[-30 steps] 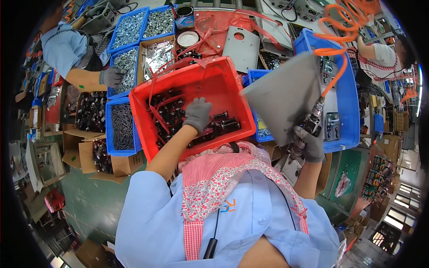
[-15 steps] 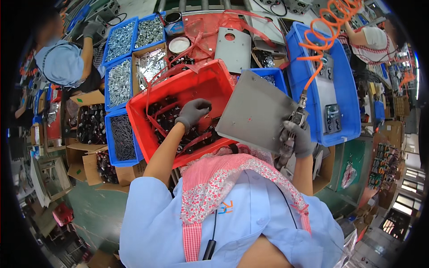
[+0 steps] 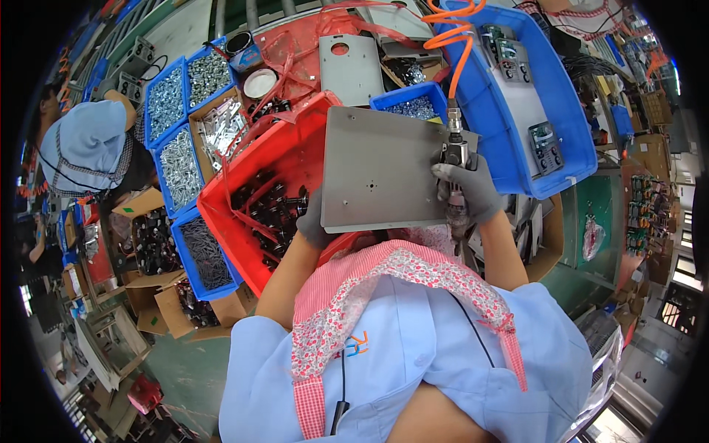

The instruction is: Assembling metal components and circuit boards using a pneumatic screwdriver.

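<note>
A flat grey metal plate (image 3: 384, 166) with small holes is in front of my chest, over the near right part of the red bin (image 3: 221, 196). My gloved right hand (image 3: 476, 188) is closed round an air screwdriver (image 3: 456, 155) at the plate's right edge; the thumb lies across the tool. An orange coiled hose (image 3: 461, 66) runs up from the tool. My gloved left hand (image 3: 314, 223) is at the plate's left edge, its fingers largely hidden behind the plate. Black parts (image 3: 269, 210) lie in the bin beside that hand.
Blue trays of metal hardware (image 3: 179, 166) and dark screws (image 3: 205, 251) line the left. A second plate (image 3: 348, 70) lies beyond the red bin. At right, a large blue bin (image 3: 565, 159) holds boxy units (image 3: 545, 148). A co-worker (image 3: 88, 144) is at far left.
My left hand has moved from above the black parts to the plate's left edge. The plate has turned squarer to me and shifted left, with the screwdriver now more upright.
</note>
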Demonstrator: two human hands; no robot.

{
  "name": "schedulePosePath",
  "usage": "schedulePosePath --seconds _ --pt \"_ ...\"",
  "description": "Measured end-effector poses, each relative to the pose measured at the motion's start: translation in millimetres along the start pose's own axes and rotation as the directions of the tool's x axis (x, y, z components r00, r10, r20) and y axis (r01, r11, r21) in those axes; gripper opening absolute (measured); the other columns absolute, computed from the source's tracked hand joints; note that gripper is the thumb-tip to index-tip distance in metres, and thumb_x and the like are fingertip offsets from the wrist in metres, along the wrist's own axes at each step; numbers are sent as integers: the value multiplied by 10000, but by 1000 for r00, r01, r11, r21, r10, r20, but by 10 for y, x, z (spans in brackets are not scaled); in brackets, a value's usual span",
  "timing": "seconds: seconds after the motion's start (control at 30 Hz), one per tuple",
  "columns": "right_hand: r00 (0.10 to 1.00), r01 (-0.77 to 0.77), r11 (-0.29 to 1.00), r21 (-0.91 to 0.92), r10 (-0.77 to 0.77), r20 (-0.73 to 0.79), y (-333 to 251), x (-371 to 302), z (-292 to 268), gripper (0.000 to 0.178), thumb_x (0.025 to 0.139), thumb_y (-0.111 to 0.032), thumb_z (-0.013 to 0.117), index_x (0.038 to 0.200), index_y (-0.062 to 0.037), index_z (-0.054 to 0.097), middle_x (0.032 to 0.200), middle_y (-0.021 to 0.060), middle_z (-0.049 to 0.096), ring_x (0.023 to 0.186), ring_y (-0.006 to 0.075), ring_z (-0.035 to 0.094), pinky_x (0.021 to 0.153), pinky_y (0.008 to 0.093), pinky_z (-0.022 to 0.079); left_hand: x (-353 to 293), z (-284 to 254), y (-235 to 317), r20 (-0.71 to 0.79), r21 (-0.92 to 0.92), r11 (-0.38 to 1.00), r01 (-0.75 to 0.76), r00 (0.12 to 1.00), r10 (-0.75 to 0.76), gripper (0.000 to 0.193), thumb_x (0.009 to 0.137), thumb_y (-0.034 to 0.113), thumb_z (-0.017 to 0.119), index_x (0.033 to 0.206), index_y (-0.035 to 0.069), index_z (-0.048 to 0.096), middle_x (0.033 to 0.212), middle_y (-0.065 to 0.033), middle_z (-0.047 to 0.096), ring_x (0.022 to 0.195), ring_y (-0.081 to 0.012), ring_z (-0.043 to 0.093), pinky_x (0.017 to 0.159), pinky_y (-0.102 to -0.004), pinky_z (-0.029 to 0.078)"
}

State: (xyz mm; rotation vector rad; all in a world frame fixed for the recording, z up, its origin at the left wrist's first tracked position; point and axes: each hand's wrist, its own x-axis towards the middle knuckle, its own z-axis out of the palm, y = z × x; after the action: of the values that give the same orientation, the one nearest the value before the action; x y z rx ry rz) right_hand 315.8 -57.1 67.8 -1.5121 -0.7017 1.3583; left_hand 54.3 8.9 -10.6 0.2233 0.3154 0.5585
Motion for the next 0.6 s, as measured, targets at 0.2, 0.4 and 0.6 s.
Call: schedulePosePath --seconds 0.2,0.4,0.6 --pt "1000 7 998 -61 -8 -22 -95 -35 80 204 738 -111 696 888 -17 596 665 31 580 464 118 558 444 241 423 -67 366 141 355 -833 445 328 935 -24 765 899 632 320 1405 59 346 1388 -123 419 1242 -267 441 1034 -383 365" --pt "997 -5 1000 2 5 -82 -37 -76 59 208 733 -95 701 892 -15 592 663 30 578 464 113 554 441 243 428 -115 378 187 -77 201 979 -15 997 32 911 845 747 330 1429 48 310 1422 -147 390 1269 -278 426 1054 -409 352" --pt "994 14 999 -39 -18 -103 -54 -118 50 236 742 -93 707 922 -20 573 663 30 567 462 111 551 433 250 450 -176 553 127 -163 429 902 -54 977 137 795 843 577 571 1370 9 394 1304 -117 504 1173 -239 496 996 -377 393"
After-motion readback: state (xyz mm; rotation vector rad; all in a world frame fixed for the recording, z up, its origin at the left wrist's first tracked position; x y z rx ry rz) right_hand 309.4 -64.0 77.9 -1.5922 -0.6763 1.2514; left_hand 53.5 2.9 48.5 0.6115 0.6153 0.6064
